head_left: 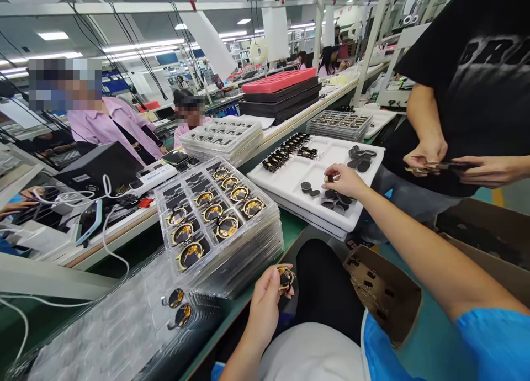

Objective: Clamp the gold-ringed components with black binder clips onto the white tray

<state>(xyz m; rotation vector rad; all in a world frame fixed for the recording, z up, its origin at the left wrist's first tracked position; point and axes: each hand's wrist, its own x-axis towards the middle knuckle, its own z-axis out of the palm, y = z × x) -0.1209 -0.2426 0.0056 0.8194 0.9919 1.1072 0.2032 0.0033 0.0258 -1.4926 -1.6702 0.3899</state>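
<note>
My left hand (267, 301) is closed around a round watch case (285, 279) with a gold rim and dark inside, held low near my lap. Over the white foam tray (290, 204), my right hand (342, 180) pinches a small dark round piece (330, 178), partly hidden by the fingers. Loose black discs (333, 201) lie below that hand, and more black discs (361, 157) sit in the tray's far right part. Rows of small black parts (285, 152) fill its far left part. A stack of clear trays (236, 254) on the left holds several gold-rimmed watch cases (227, 226).
Another clear tray stack (99, 326) at lower left carries two dark watch parts. Behind stand a pale tray stack (223, 135) and red and black trays (279, 81). A cardboard box (383, 292) is at lower right. A co-worker in black (476, 94) stands close on the right.
</note>
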